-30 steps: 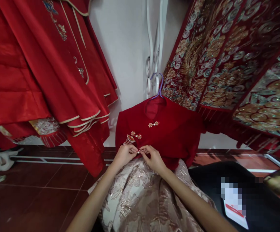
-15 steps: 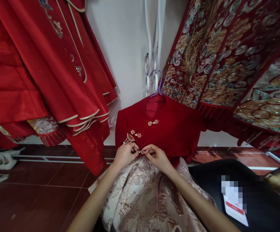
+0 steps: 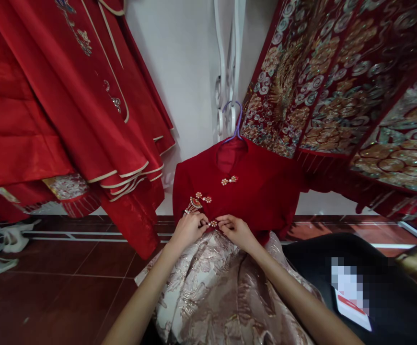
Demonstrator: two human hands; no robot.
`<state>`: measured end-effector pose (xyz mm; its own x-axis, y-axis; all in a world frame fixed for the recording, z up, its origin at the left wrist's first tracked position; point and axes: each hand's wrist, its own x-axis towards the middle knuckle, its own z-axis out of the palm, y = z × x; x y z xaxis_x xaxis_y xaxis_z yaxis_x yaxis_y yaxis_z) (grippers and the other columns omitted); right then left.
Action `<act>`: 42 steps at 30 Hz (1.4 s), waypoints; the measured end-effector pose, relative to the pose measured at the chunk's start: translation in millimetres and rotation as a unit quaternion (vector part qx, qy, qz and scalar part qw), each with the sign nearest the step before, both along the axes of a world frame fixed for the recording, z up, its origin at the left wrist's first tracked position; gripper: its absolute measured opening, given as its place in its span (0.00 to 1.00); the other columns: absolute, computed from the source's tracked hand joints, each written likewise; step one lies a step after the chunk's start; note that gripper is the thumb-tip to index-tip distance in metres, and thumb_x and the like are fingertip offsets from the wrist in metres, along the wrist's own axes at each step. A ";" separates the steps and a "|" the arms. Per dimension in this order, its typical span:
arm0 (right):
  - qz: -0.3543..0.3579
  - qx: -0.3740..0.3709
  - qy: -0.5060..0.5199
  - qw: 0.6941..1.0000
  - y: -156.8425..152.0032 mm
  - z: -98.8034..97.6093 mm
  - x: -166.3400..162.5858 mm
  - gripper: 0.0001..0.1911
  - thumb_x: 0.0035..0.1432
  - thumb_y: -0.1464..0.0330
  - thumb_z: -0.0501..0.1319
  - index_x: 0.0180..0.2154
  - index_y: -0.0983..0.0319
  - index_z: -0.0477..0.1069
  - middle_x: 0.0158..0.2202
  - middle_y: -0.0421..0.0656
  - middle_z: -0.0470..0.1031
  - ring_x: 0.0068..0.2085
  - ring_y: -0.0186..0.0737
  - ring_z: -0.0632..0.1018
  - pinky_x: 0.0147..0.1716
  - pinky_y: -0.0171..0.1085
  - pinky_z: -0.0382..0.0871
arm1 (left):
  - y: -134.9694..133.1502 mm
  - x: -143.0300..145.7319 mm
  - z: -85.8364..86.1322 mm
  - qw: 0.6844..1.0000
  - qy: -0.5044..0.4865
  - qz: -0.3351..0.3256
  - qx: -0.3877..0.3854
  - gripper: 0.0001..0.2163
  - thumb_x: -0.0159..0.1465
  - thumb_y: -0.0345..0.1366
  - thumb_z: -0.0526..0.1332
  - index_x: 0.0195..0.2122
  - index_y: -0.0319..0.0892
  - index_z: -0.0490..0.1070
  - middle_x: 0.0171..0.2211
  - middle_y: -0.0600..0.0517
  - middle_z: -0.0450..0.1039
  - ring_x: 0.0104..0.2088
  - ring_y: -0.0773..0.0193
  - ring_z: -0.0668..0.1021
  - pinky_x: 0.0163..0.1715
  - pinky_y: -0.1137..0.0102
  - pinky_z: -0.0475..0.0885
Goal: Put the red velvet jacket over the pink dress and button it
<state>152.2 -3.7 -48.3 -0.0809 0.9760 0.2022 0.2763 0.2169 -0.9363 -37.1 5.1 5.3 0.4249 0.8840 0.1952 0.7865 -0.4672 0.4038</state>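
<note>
A dark red velvet jacket (image 3: 259, 191) hangs in front of me on a purple hanger (image 3: 234, 128). It has pearl and gold clasps: one at the neck (image 3: 229, 180), one lower left with a fan-shaped ornament (image 3: 198, 201). My left hand (image 3: 187, 230) and my right hand (image 3: 236, 232) meet at a third pearl clasp (image 3: 213, 223) near the jacket's hem, both with fingers pinched on it. Below the jacket spreads a pale pink and gold brocade skirt (image 3: 212, 292).
Red satin robes with cream trim (image 3: 68, 110) hang at the left. Heavily embroidered red and gold garments (image 3: 345, 81) hang at the right. The floor has dark red tiles (image 3: 57, 292). A black surface with a white card (image 3: 352, 306) lies lower right. White cloth (image 3: 10, 237) lies far left.
Both hands stay pinched on the lowest clasp, with only slight finger movement. The view has shifted a little; the jacket sits slightly higher in frame.
</note>
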 end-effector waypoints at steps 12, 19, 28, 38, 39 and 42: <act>-0.004 -0.028 0.028 0.999 2.7 -12.8 -4.5 0.13 0.50 0.72 0.60 0.40 0.65 0.74 0.36 0.48 0.80 0.37 0.40 0.81 0.43 0.42 0.75 | -0.9 5.1 -7.3 0.999 -0.028 -0.036 0.020 0.02 0.60 0.31 0.60 0.32 0.40 0.71 0.31 0.50 0.74 0.34 0.63 0.76 0.35 0.72 0.68; 0.015 -0.038 0.048 0.998 3.5 -14.6 -3.3 0.13 0.51 0.69 0.59 0.40 0.64 0.74 0.37 0.48 0.80 0.38 0.41 0.80 0.45 0.43 0.73 | -3.6 7.7 -8.9 0.997 -0.047 -0.032 0.042 0.02 0.58 0.29 0.59 0.31 0.41 0.70 0.29 0.52 0.72 0.34 0.63 0.75 0.35 0.72 0.67; 0.044 -0.042 -0.015 0.998 -11.4 11.3 -1.8 0.17 0.37 0.72 0.65 0.31 0.60 0.61 0.24 0.34 0.68 0.25 0.31 0.70 0.26 0.31 0.64 | -4.0 12.4 -11.7 0.940 -0.259 -0.071 -0.210 0.04 0.52 0.30 0.64 0.28 0.38 0.69 0.25 0.53 0.73 0.28 0.67 0.76 0.31 0.73 0.69; 0.100 0.049 -0.165 0.980 -23.3 75.2 39.9 0.08 0.46 0.72 0.58 0.27 0.59 0.58 0.23 0.33 0.62 0.24 0.30 0.63 0.25 0.30 0.54 | 13.7 32.9 10.0 0.656 -0.685 0.073 -0.309 0.09 0.60 0.37 0.63 0.38 0.36 0.73 0.43 0.43 0.76 0.40 0.64 0.79 0.48 0.65 0.73; 0.101 0.047 -0.169 0.979 -23.4 77.1 42.3 0.08 0.47 0.72 0.58 0.27 0.59 0.58 0.23 0.33 0.62 0.24 0.30 0.63 0.25 0.30 0.53 | 17.3 34.5 9.9 0.630 -0.707 0.085 -0.309 0.08 0.61 0.35 0.61 0.37 0.36 0.74 0.45 0.43 0.76 0.40 0.65 0.78 0.48 0.67 0.73; 0.104 0.047 -0.171 0.979 -23.7 78.0 44.3 0.07 0.47 0.72 0.57 0.27 0.60 0.57 0.23 0.33 0.62 0.25 0.30 0.63 0.25 0.30 0.54 | 23.5 36.4 6.5 0.594 -0.727 0.092 -0.330 0.08 0.62 0.31 0.58 0.39 0.36 0.75 0.48 0.44 0.75 0.41 0.67 0.78 0.47 0.71 0.73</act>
<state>196.5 -27.4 29.7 -0.3538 0.9098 0.2169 0.5103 0.3822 -0.7704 -0.6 28.7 11.8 0.1152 0.9772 -0.1786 -0.6066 0.2116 0.7664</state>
